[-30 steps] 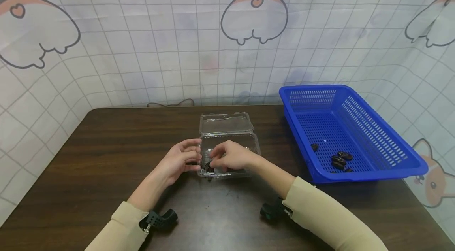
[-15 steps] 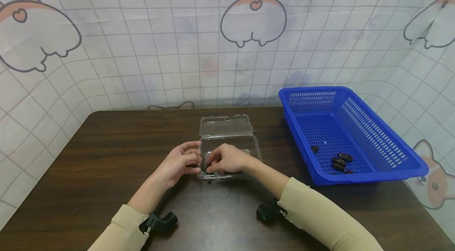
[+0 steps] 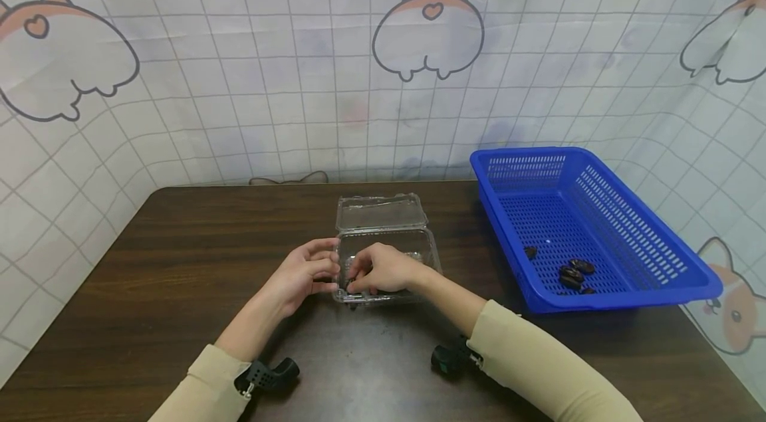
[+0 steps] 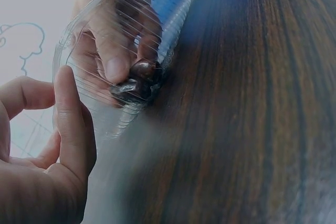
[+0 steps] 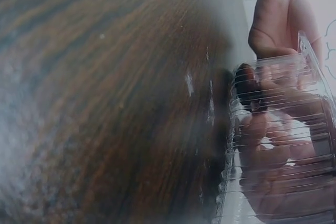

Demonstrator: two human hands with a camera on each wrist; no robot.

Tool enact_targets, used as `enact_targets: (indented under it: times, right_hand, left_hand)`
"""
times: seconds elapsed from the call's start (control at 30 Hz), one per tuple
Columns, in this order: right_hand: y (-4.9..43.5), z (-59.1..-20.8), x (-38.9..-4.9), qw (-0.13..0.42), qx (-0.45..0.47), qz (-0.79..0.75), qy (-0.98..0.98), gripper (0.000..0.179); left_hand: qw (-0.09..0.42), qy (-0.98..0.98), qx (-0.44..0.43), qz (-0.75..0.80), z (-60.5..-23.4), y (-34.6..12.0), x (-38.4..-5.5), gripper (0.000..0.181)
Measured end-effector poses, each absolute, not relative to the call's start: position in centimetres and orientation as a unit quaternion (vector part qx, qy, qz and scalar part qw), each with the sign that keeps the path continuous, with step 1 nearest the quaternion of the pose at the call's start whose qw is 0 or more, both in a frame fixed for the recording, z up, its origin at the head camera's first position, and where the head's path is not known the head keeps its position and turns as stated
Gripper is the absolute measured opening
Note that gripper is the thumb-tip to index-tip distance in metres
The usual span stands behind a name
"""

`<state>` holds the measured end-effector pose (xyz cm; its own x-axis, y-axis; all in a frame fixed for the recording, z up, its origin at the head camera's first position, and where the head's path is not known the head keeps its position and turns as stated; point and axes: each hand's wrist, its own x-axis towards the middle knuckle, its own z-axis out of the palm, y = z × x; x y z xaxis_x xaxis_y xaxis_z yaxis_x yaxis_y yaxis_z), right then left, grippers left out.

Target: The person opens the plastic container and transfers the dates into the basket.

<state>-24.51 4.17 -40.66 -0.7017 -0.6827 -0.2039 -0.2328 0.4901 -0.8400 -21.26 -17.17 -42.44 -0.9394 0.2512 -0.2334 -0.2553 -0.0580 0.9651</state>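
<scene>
A clear plastic clamshell box (image 3: 423,244) lies on the table with its lid folded back. My left hand (image 3: 305,274) rests its relaxed fingertips against the left side of the box. My right hand (image 3: 385,270) reaches down inside, at the front left corner. Through the ribbed wall in the left wrist view, its thumb and finger pinch a dark glossy date (image 4: 144,68) right beside another date (image 4: 131,88). Dark fruit also shows in the right wrist view as a date (image 5: 245,85) against the box wall. From above, the right hand mostly hides the box's contents.
To the right stands a blue perforated plastic basket (image 3: 634,216) with several dates (image 3: 571,277) near its front left. The dark wood-grain table (image 3: 197,249) ends at a wall covering with a tile pattern and cartoon dogs (image 3: 428,30).
My right hand has lowered a little and shifted left into the box corner, covering the dark fruit seen there a second ago. The left hand keeps its place at the box's side.
</scene>
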Motion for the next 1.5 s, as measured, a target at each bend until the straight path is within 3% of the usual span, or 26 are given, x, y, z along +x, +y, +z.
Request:
enact_targets:
  times: [0.67,1.5]
  right_hand:
    - [4.2,-40.6,-24.7,0.275,-0.266,-0.473,0.794,0.017]
    - [6.5,-38.6,-24.3,0.214,-0.263,-0.485,0.806,0.022]
  left_hand:
    - [0.172,0.665,-0.002,0.727,-42.4,-17.2,-21.3,0.059]
    - [0.167,0.669,-0.008,0.724,-42.3,-17.2,-21.3,0.058]
